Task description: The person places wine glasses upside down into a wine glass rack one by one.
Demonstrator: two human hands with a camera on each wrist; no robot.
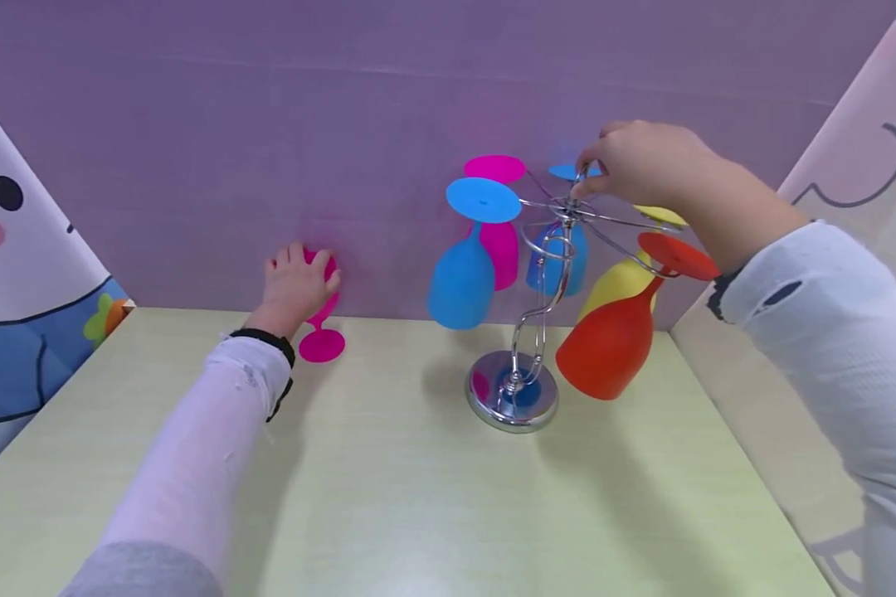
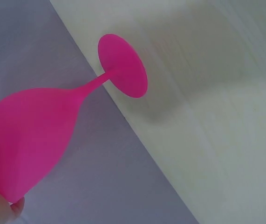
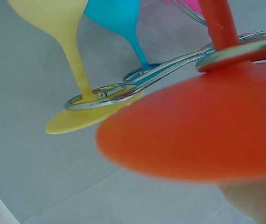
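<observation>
My left hand [image 1: 294,286] holds a pink plastic goblet [image 1: 323,345] by the bowl, its foot downward near the table's back edge. Whether that foot touches the table is unclear. In the left wrist view the goblet's bowl [image 2: 35,130] fills the left side, fingers at its rim. My right hand [image 1: 650,162] pinches the top of a chrome goblet rack [image 1: 502,414]. Upside down on its arms hang a blue goblet [image 1: 461,286], another pink one [image 1: 504,257], a second blue one [image 1: 577,261], a yellow one [image 1: 616,286] and a red-orange one [image 1: 608,348].
The pale wooden table [image 1: 388,497] meets a purple backdrop [image 1: 194,166] behind the rack. Cartoon-printed cloth [image 1: 30,274] covers the left side, and a pale printed panel [image 1: 747,390] stands on the right.
</observation>
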